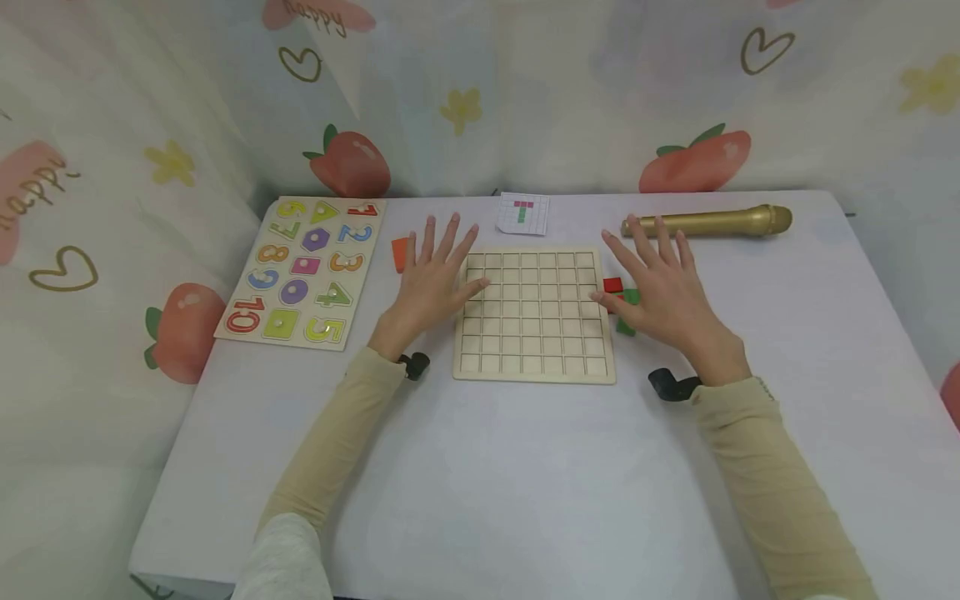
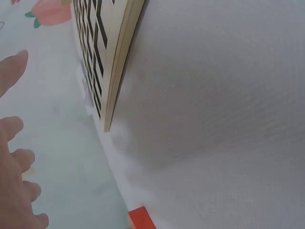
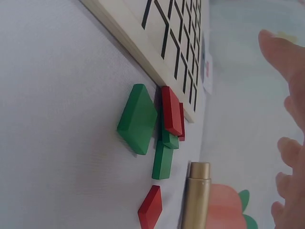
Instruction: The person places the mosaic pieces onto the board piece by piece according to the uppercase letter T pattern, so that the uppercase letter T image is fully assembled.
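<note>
A light wooden board with a grooved square grid [image 1: 534, 317] lies flat on the white table. My left hand [image 1: 431, 287] hovers by its left edge, fingers spread and holding nothing. On the other side, my right hand [image 1: 667, 296] is likewise spread, its thumb overlapping the board's right edge in the head view. Beneath the right hand lie small blocks, partly hidden from above. The right wrist view shows them as a loose group: a green block [image 3: 138, 119], a red block [image 3: 172, 112] on top of another green one, and several more beside the board.
A small card with a red and green T pattern [image 1: 522, 214] lies behind the board. At the left is a number and shape puzzle [image 1: 303, 275]. An orange block [image 1: 400, 254] lies near the left fingers. A gold microphone [image 1: 712, 222] lies at the back right.
</note>
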### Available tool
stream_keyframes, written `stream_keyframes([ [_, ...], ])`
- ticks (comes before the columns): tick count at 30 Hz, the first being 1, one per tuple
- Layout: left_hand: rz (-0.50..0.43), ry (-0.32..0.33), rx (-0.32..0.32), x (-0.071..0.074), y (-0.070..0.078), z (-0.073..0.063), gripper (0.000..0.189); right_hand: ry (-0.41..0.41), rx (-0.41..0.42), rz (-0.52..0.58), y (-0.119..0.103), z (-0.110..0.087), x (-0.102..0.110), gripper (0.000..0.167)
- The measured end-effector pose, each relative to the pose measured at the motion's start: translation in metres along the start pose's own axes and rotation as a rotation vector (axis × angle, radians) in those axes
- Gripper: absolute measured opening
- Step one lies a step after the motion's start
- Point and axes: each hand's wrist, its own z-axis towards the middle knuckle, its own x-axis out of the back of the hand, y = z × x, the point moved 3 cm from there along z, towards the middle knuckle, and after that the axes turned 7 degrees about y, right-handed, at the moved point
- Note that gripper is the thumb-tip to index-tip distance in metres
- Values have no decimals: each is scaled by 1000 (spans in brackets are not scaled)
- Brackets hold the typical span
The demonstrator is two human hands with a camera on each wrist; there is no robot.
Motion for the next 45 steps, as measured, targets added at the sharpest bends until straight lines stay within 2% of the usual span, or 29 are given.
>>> stream_keyframes([
  [12,12,-28,-2,-3,-6,-1,88,12,9,10,0,-2,-4,88],
  [16,22,-67,9,-5,-8,-3,89,30,19,24,-1,-2,-5,87],
  [19,-3,-150,23,-10,-9,-5,92,20,2,52,0,-3,-5,84],
  [25,-134,-355,17,-19,-11,-9,101,-29,-89,154,5,-7,-6,70],
  [30,-186,-446,-15,-21,-12,-14,105,-108,-153,197,13,-11,-10,62],
  [38,-209,-461,-16,-21,-16,-16,111,-178,-209,242,23,-20,-16,56],
  [45,-237,-454,-17,-27,-23,-15,115,-131,-205,255,27,-26,-17,41],
])
